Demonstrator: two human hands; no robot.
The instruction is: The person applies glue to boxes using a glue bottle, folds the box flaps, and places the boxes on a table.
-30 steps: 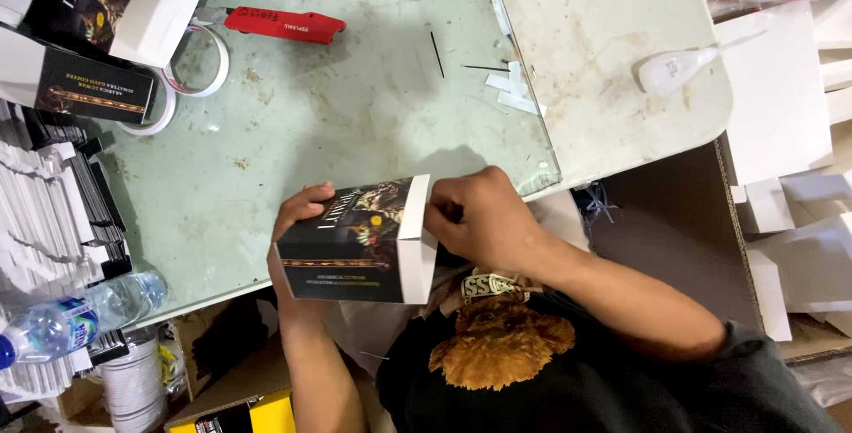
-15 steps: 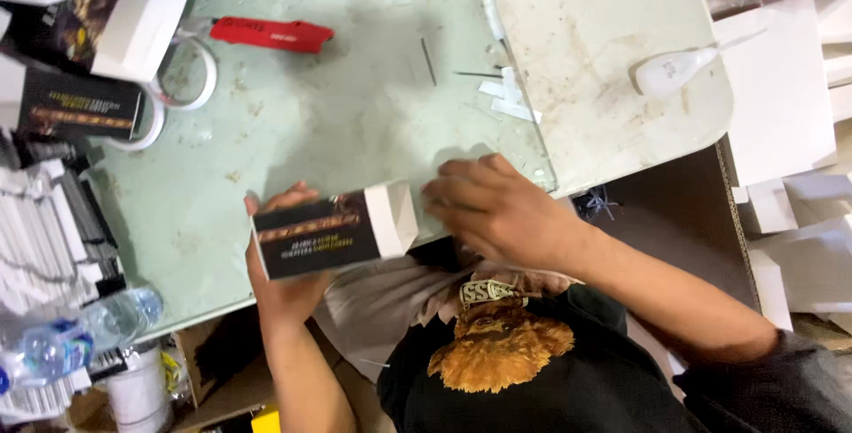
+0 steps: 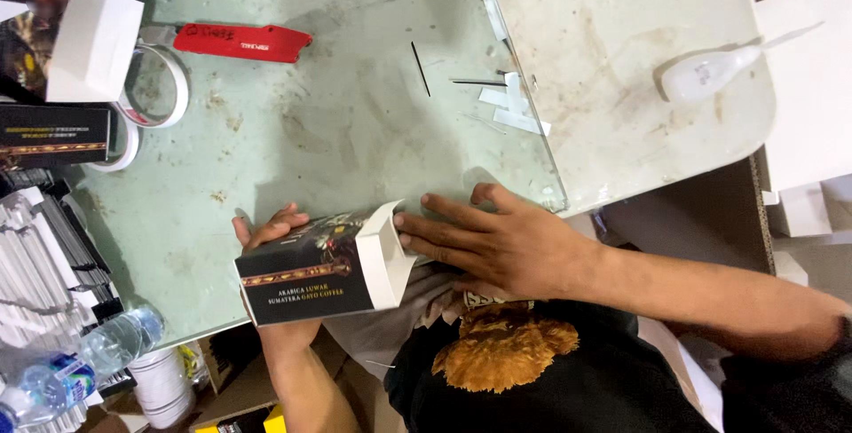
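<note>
At the edge of a glass-topped table (image 3: 355, 131), a dark carton (image 3: 306, 278) is gripped by the left hand (image 3: 266, 233) so its open white end flaps can be pressed by the right hand (image 3: 506, 247), fingers extended.

Scuffed glass-topped table (image 3: 355, 131) with red cutter (image 3: 241, 42), tape rolls (image 3: 153, 87) (stacked), paper strips (image 3: 513, 106)

Left hand (image 3: 271, 251): forearm rises from the lower frame edge, fingers curled upward in a closed grasp, tips showing above. Right hand (image 3: 506, 242): forearm enters from the right edge, palm down, fingers (image 3: 435, 220) extended and slightly spread, pointing left toward the left hand.
</note>
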